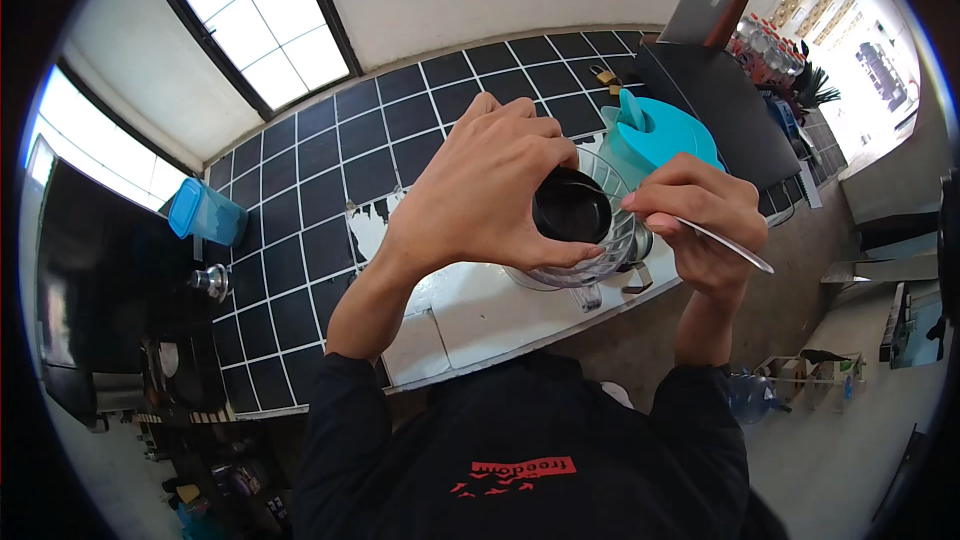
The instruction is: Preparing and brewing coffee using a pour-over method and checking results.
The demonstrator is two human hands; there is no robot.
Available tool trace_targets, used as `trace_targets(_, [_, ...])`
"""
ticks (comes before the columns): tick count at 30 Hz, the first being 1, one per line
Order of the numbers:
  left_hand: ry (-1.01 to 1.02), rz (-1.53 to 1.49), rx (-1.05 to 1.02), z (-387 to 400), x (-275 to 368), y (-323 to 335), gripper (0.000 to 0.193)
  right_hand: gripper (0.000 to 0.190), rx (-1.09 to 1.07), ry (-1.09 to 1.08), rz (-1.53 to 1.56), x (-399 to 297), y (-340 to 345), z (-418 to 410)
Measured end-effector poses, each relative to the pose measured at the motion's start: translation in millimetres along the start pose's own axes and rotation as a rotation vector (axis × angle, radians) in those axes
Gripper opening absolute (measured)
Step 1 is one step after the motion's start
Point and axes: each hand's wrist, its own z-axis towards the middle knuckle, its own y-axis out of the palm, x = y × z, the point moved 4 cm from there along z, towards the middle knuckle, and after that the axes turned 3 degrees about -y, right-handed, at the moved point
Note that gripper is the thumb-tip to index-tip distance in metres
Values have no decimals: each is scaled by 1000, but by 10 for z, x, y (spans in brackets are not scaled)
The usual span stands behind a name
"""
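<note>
My left hand is curled round a small round black container, its dark opening facing up. Between the thumb and fingers of my right hand is a thin metal spoon; its far end reaches the mouth of the black container. Beneath both hands stands a clear ribbed glass vessel with a handle, partly covered by my left hand. Close behind it is a pitcher with a turquoise lid. A small metal object lies beside the glass vessel, partly hidden.
The black-tiled counter has a white front section. A blue-lidded plastic container and a shiny metal piece stand at the left. Brass padlocks lie at the back, near a black surface at the right.
</note>
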Motion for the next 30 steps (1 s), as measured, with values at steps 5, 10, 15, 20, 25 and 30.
trace_targets(5, [-24,-37,-18,-12,-1,-18,57,18,34,-13,-15,-43,-35,5])
trace_targets(10, [-10,-80,23,-8,-32,5,56,18,28,-4,-39,-37,-40,-23])
trace_targets(15, [15,-121,58,-19,-27,-4,57,18,38,4,-49,-61,-61,-25])
trace_targets(20, [11,-152,86,-59,-54,-2,56,19,34,-8,-53,-72,-40,-31])
trace_targets(25, [10,-160,115,-73,-57,6,56,20,37,-25,-60,-90,-62,-27])
trace_targets(30, [8,-198,148,-95,-27,-19,57,21,60,-42,-53,-146,-75,-9])
